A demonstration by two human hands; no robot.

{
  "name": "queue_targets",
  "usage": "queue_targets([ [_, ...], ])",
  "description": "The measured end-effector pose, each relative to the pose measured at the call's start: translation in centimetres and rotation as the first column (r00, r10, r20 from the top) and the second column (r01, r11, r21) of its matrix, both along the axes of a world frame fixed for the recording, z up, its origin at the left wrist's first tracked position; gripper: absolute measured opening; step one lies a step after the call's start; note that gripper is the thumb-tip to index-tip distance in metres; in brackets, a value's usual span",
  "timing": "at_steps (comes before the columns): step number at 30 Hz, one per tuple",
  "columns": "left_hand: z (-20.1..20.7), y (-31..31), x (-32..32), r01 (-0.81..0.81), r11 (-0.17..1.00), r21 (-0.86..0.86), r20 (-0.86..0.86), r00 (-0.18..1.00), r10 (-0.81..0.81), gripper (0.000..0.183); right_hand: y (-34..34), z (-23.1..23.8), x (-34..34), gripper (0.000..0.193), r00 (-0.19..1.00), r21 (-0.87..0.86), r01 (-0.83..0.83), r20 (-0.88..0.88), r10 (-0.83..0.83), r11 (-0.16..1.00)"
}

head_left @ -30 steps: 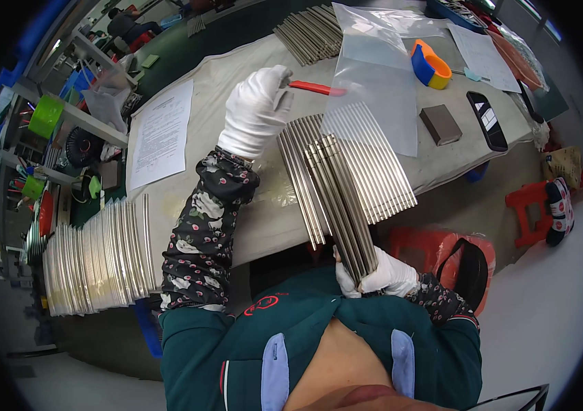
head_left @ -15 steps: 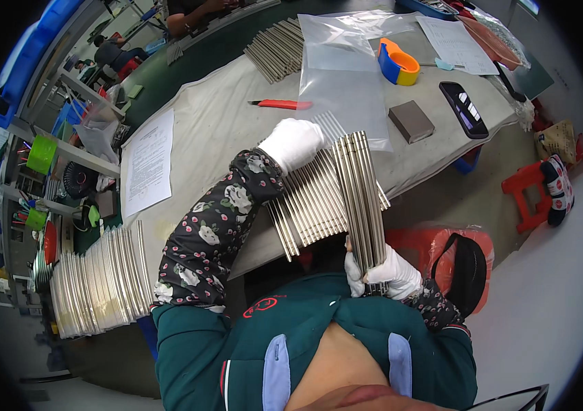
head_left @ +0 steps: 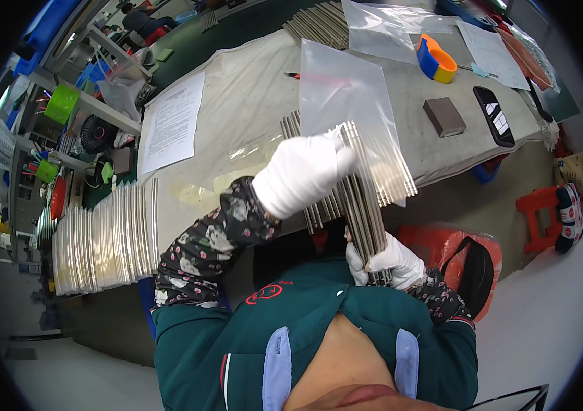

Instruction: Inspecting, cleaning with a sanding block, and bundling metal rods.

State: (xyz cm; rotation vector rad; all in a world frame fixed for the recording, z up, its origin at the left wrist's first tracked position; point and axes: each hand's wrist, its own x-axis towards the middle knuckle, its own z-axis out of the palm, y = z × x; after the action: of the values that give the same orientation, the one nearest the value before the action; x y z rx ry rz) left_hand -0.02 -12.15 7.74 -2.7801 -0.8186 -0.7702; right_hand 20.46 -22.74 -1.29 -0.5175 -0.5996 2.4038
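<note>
My right hand (head_left: 395,264), in a white glove, is closed around the near end of a bundle of metal rods (head_left: 362,216). The bundle tilts up over the table's front edge. At its far end is my left hand (head_left: 308,171), also white-gloved, with its fingers curled by the rod tips; what they pinch is hidden. Behind the bundle and my left hand lies a row of loose metal rods (head_left: 397,177), partly covered. A clear plastic bag (head_left: 346,89) spreads just beyond the bundle's tips.
A cloth-covered table (head_left: 250,82) carries a printed sheet (head_left: 173,123), a dark block (head_left: 444,116), a phone (head_left: 493,116), a tape dispenser (head_left: 436,61) and a far rod pile (head_left: 319,26). Wrapped rods (head_left: 106,236) stand at left. A red stool (head_left: 442,246) is beside my right arm.
My left hand has moved from the loose rods to the far end of the held bundle. The bag now covers most of the red knife. The view has shifted; my right hand keeps its grip.
</note>
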Motion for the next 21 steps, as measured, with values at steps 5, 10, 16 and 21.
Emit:
queue_targets([
  [5,-2.0,-9.4,-7.6,-0.214,0.971,-0.107,-0.204,0.961,0.189,0.009,-0.7,0.2,-3.9,0.058,0.982,-0.042,0.095,-0.16,-0.101,0.995],
  [10,-6.1,-14.4,-12.3,-0.685,0.684,-0.251,0.014,0.703,0.711,0.013,-2.0,1.6,-10.1,0.055,0.974,-0.01,0.051,-0.222,-0.052,0.999],
  [16,-4.0,-18.9,-15.9,-0.336,0.855,-0.396,0.424,0.759,0.494,0.018,-3.2,1.3,-17.8,0.048,0.993,-0.029,0.02,-0.116,-0.023,0.999],
  [21,-1.5,-22.8,-20.4,-0.187,0.949,-0.253,0.177,0.956,0.236,0.023,-2.1,3.2,-24.5,0.021,0.989,0.001,0.101,-0.106,-0.1,0.995],
])
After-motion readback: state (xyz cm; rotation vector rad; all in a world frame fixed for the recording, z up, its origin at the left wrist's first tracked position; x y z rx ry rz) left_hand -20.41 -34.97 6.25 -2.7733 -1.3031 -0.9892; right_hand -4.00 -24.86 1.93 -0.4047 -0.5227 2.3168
